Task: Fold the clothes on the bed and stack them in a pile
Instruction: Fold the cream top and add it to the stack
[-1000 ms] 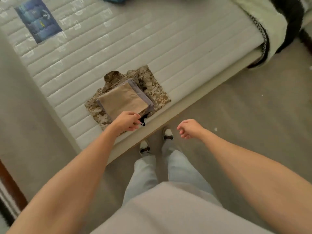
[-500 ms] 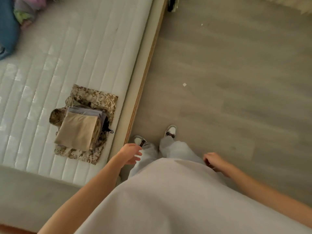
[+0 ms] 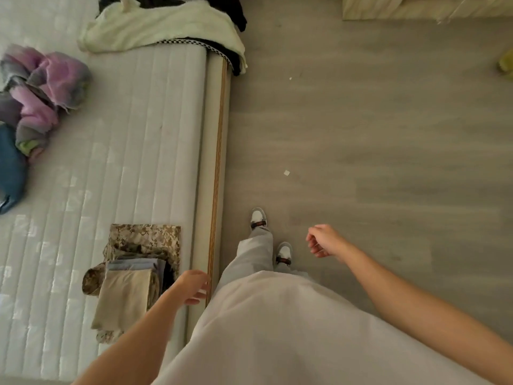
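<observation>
A pile of folded clothes point(image 3: 130, 284) lies near the bed's right edge: a tan piece on top, a grey one under it, camouflage cloth at the bottom. Unfolded clothes lie farther off on the white mattress point(image 3: 116, 151): a pink and grey bundle point(image 3: 41, 90), a blue garment point(image 3: 9, 173) at the left edge, and a pale green and black heap point(image 3: 166, 26) at the far end. My left hand point(image 3: 193, 286) hangs loose and empty over the bed's edge, just right of the pile. My right hand point(image 3: 323, 241) hangs over the floor, fingers loosely curled, holding nothing.
The bed's wooden side rail point(image 3: 218, 173) runs along my left. My two feet in white shoes point(image 3: 258, 218) stand on the grey wood floor point(image 3: 361, 134) beside it. A pale piece of furniture point(image 3: 416, 6) sits at the top right, a yellowish object point(image 3: 506, 63) at the right edge.
My left hand came off the tan piece on the pile and both hands dropped to my sides. The view has swung along the bed, and one foot has stepped forward.
</observation>
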